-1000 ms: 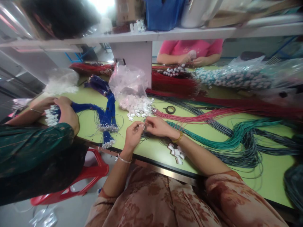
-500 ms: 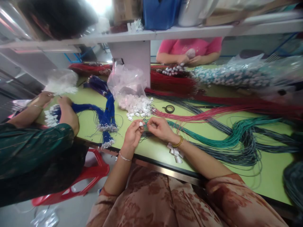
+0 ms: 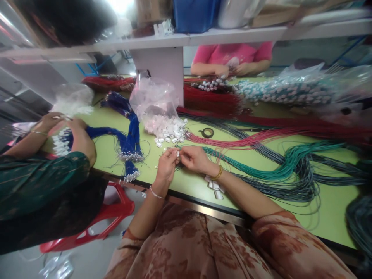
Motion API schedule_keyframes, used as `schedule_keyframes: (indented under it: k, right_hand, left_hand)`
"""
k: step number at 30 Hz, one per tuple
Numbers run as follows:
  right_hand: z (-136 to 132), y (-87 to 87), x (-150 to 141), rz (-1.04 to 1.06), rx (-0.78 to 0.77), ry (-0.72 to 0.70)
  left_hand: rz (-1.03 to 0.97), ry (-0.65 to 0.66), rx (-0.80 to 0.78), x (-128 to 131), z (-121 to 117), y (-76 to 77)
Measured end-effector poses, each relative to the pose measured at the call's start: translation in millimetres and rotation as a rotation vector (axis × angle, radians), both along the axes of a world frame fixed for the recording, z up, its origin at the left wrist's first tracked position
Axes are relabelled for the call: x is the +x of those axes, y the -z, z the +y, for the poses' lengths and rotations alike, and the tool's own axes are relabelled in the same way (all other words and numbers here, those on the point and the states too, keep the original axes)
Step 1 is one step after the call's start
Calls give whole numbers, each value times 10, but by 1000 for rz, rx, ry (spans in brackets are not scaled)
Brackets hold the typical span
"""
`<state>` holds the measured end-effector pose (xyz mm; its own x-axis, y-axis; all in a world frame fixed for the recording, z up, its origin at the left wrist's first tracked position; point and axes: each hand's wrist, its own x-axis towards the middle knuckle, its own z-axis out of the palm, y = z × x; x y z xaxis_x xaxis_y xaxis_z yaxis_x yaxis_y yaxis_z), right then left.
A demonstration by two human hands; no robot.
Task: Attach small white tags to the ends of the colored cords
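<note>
Two hands at the near edge of a smooth yellow-green table (image 3: 334, 217), fingertips brought together over a small white connector (image 3: 177, 153). Left hand (image 3: 166, 166) raised on a bent wrist, thin bangle below it, thumb and forefinger pinched on the connector. Right hand (image 3: 195, 159) opposite, just beside the left, fingers curled and pressed on thin wire ends (image 3: 182, 159) at the connector; whether wire already seated, could not tell. Connector blocky, hard-looking, plastic, held just above the table surface, near the front edge and close in front of a loose heap of white connectors (image 3: 168, 130) spilling from a crinkled clear bag (image 3: 154, 97). Teal wire bundle (image 3: 279, 170), long, glossy and looped, trailing rightward from the hands; red-pink wire bundle (image 3: 241, 141) lying beyond it, ends fanned toward the heap. Small cluster of finished white pieces (image 3: 214, 186) under the right forearm. Black tape ring (image 3: 207, 133), flat, between the heap and the red wires. Blue wire bundles (image 3: 130, 135) with bright metal tips to the left, well apart from the hands. A co-worker's hand (image 3: 81, 137) in a dark green sleeve on blue wires at far left; another person in pink (image 3: 232, 58) across the table.
</note>
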<state>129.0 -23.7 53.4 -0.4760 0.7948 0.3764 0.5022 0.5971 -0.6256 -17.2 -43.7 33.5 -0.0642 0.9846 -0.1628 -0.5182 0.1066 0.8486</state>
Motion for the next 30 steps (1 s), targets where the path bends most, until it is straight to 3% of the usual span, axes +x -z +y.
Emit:
schedule_keyframes:
  k: [9,12,14,17,20,25,30]
  right_hand:
    - [-98,60,39,-231,-96,9]
    - [84,8,132,-125,-161,-117]
    - [293,-5,183,-19,-176,-103]
    - [580,72,175,-145,-166,27]
    - [717,234,115,-287,-182,43]
    - [738,361,155,-81,-204,-6]
    - [633,156,124,100,-244,-33]
  left_hand:
    - [92,-10,-48,39,-101,219]
    - [106,24,-84,-15,-114,233]
    - [126,22,-99,-61,-99,206]
    - [159,7,-87,-118,-55,158]
    - [160,-6,-74,-153,-26,142]
    - [122,-27,-97,-185,-18,162]
    - [26,-50,-52,-139,34,142]
